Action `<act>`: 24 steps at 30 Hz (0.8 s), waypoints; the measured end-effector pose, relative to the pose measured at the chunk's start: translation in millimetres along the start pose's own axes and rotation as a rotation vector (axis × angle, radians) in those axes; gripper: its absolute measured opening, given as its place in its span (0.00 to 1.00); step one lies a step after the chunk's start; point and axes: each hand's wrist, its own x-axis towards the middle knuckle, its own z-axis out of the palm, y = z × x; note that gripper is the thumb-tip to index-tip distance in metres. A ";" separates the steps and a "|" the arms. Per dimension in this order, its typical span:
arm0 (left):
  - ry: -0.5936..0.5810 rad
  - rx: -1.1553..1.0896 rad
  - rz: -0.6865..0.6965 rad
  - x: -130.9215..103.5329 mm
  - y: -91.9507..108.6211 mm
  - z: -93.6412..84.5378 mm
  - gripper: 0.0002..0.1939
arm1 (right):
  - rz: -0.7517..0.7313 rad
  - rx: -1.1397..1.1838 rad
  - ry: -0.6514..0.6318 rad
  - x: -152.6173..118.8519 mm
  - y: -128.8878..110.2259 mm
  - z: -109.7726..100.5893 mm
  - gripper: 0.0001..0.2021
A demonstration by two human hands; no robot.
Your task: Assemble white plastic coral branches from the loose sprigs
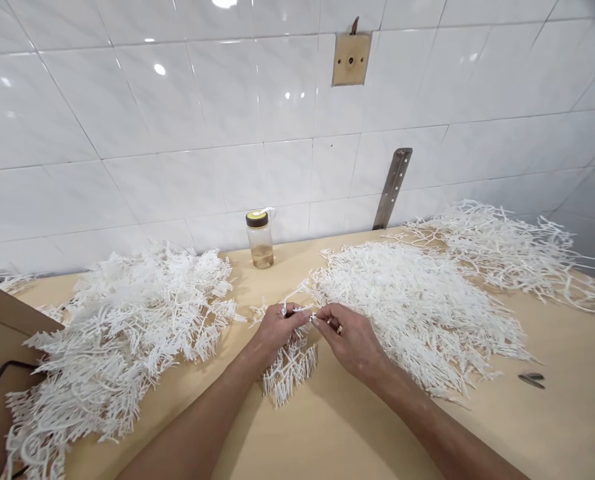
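My left hand [281, 325] is closed on a white branching sprig [291, 370], which looks like plastic. The sprig's fringed part hangs below the fingers, over the table. Against its upper end, my right hand [344, 331] pinches with thumb and forefinger, fingertips almost meeting those of the left. What exactly the right fingertips grip is small, apparently a white stem of the sprig. Close beside the right hand spreads a pile of white fringed sprigs [417, 307]. Another heap of leafier white sprigs [142, 327] lies to the left of my left hand.
A lidded bottle [262, 247] with some brownish liquid stands near the wall. Bare white branches [512, 247] lie at the back right. Small snips [532, 380] rest on the right of the table [337, 427]. A cardboard box [7, 340] is at the left, and a metal strip [394, 190] leans on the wall.
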 end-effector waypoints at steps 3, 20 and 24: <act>-0.006 -0.001 -0.010 -0.2 0.3 -0.8 0.20 | 0.014 0.028 0.008 0.5 -0.2 -1.0 0.07; 0.021 0.164 0.141 1.6 -4.6 3.0 0.20 | 0.090 0.097 0.032 1.2 -2.4 0.4 0.09; 0.115 0.329 0.258 8.1 -11.2 2.5 0.17 | 0.126 0.197 -0.048 -0.8 -14.8 -6.2 0.10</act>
